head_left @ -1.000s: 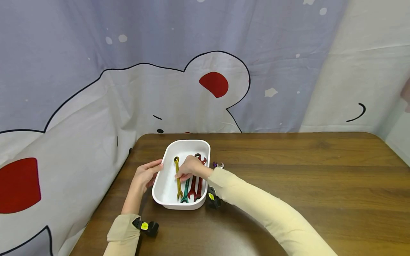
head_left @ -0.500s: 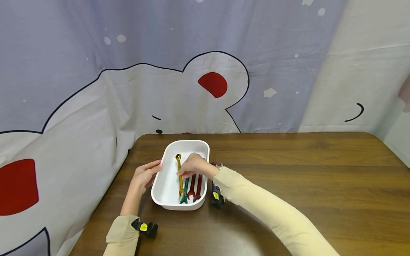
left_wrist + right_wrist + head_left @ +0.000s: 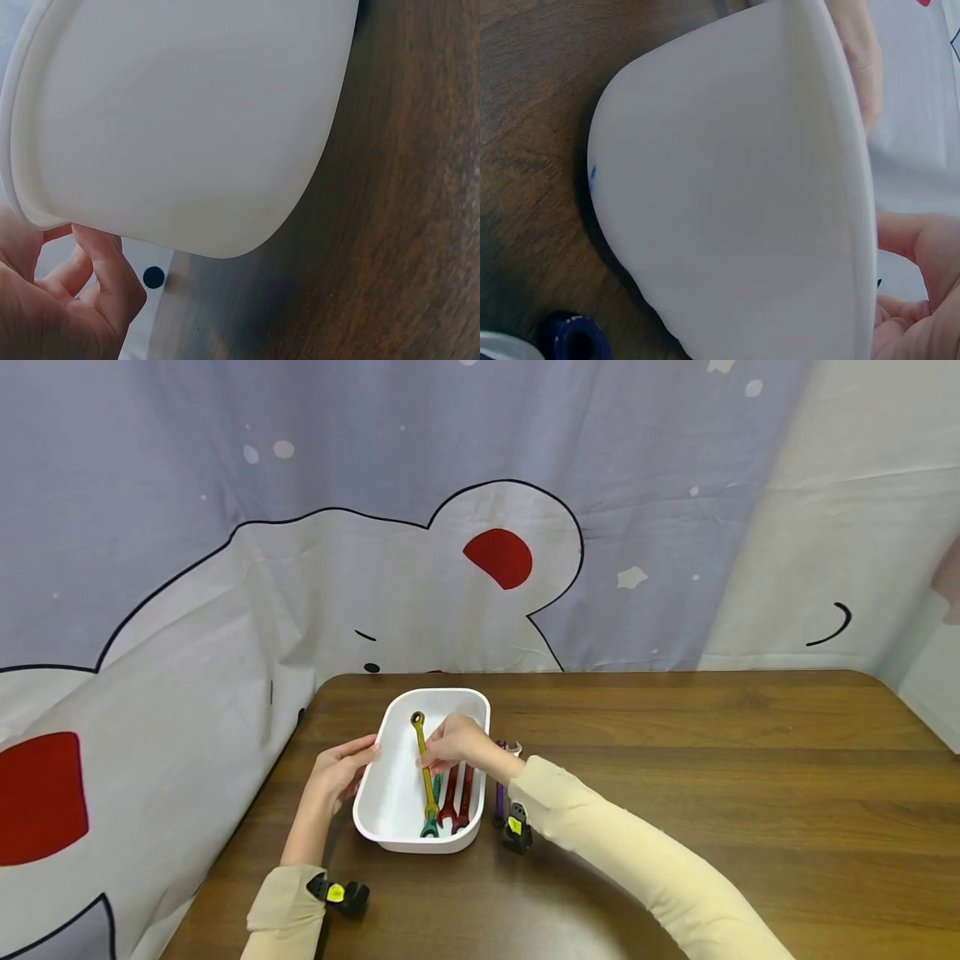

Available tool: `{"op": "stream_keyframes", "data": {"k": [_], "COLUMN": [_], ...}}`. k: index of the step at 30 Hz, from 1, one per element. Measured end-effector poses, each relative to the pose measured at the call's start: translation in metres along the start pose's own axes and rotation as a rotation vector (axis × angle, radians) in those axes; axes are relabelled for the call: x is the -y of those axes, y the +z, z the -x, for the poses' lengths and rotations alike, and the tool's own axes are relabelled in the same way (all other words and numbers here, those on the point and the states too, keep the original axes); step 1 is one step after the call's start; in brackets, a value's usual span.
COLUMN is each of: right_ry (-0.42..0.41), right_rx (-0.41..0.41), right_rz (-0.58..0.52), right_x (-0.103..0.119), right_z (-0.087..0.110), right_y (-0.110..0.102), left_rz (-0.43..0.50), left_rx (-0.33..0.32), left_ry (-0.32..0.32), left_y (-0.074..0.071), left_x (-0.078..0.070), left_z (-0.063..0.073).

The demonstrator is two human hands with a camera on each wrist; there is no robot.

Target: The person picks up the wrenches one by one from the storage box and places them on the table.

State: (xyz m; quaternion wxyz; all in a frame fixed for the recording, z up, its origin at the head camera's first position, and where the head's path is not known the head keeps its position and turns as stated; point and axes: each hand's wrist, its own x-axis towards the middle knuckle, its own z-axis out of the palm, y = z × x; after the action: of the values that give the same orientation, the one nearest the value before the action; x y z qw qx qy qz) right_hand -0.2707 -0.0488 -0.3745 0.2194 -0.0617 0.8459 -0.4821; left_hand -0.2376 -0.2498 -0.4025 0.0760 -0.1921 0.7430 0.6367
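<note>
In the head view, my right hand [image 3: 459,743] reaches into a white plastic bin [image 3: 392,806] and pinches a gold combination wrench [image 3: 428,787] near its middle. The wrench is tilted, ring end up toward the far side, its open end overlapping a green wrench [image 3: 430,829]. Two red wrenches [image 3: 448,806] lie beside it, partly hidden under my right hand. My left hand [image 3: 336,775] grips the bin's left rim; the left wrist view shows its thumb and fingers [image 3: 109,274] at the edge. Only the bin's outer wall [image 3: 727,187] fills most of the right wrist view.
Just right of the bin, a purple wrench [image 3: 500,793] and a silver wrench [image 3: 514,749] lie on the brown wooden table [image 3: 675,777], partly behind the right forearm. A printed curtain [image 3: 360,577] hangs behind the table.
My right hand has raised the gold wrench and shifted it slightly right, so its open end now overlaps the green wrench. The left hand stays on the bin.
</note>
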Motion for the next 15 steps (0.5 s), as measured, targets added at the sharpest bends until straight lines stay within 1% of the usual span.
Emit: {"op": "stream_keyframes", "data": {"k": [9,15], "right_ry": [-0.013,-0.010], "right_rx": [0.027,0.036], "right_rz": [-0.067,-0.082], "right_x": [-0.0028,-0.0032], "right_z": [0.0016,0.0015], "right_y": [-0.0016,-0.0008], "left_rz": [0.016,0.011], "left_rx": [0.012,0.012], "left_ry": [-0.001,-0.001], "left_y": [-0.0006,-0.0008], "left_x": [-0.0007,-0.0005], "left_z": [0.0012,0.0010]}}
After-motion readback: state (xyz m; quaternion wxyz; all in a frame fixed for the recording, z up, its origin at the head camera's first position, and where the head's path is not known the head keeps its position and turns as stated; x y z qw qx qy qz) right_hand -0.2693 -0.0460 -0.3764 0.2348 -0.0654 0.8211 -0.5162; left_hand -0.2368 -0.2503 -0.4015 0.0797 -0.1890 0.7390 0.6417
